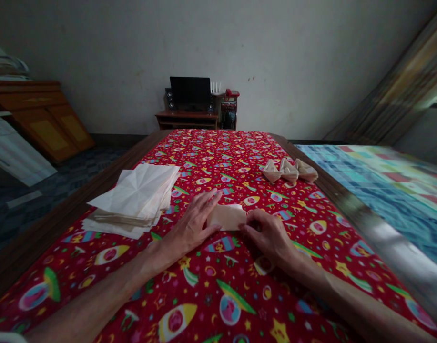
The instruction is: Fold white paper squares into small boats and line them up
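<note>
A small folded piece of cream paper (226,218) lies flat on the red patterned cloth between my hands. At its left end, my left hand (197,216) holds it, with the thumb on the near corner and the fingers stretched over the far side. The right end is pinched between thumb and curled fingers of my right hand (270,233). Left of my hands sits a stack of creased white paper sheets (136,190), its top sheet marked with crossing folds. Several folded paper shapes (289,171) stand in a row at the right, beyond my right hand.
The red cloth (218,150) covers a long table with a dark wooden border (332,195). Past its far end are a monitor (190,90) and a red telephone (231,93). A bed (390,190) adjoins the right side; a wooden cabinet (50,121) stands at the left.
</note>
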`<control>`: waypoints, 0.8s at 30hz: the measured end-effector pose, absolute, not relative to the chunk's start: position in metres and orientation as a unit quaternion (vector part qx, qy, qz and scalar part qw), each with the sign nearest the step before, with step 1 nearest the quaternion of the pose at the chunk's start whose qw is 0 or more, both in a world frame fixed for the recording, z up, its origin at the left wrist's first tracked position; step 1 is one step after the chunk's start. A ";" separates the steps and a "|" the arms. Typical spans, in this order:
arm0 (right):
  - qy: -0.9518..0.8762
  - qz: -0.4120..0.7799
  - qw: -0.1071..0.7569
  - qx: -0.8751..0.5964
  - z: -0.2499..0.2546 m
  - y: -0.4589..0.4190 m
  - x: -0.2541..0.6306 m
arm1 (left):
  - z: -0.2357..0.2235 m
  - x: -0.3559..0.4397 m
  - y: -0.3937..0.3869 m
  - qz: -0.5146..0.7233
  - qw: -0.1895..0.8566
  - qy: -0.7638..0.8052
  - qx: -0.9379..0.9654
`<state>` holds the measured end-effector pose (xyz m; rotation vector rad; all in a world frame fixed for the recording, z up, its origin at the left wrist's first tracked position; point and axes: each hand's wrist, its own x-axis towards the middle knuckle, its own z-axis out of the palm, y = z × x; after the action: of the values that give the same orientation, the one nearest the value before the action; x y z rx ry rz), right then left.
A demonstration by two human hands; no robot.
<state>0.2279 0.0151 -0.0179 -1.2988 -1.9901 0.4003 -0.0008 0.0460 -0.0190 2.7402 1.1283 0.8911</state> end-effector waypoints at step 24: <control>-0.832 0.201 0.313 -0.412 -0.015 0.009 0.239 | -0.022 0.011 0.016 0.288 0.109 0.370 0.876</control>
<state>0.2388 0.0089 -0.0151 -1.0864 -2.1943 0.5304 0.0115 0.0162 -0.0218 2.5768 1.0893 0.8480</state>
